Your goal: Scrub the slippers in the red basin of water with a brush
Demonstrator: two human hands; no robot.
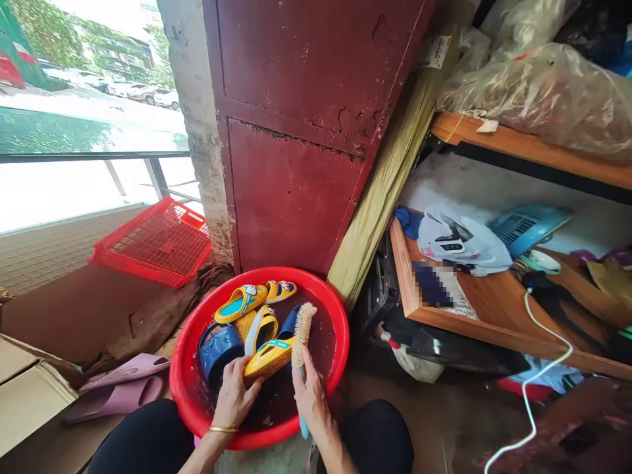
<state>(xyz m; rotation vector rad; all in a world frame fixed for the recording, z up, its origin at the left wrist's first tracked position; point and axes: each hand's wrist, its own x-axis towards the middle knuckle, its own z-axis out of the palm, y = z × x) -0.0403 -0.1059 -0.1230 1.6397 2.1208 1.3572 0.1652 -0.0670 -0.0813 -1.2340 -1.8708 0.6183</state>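
Yellow slide sandal: located in red plastic basin, bottom centre of frame, in water; bristles of scrub brush pressed on it. Brush gripped by R hand, fingers wrapped round lt-blue handle. L hand: fingers part-spread, set against slide's lower edge; pinch cannot be told. Also in basin: yellow-and-teal slipper, navy slipper. Pink slippers on floor, just left of basin. Red plastic crate tilted, upper left of basin. Rust-red metal door behind basin. Wooden shelf at right, white cable lower right.
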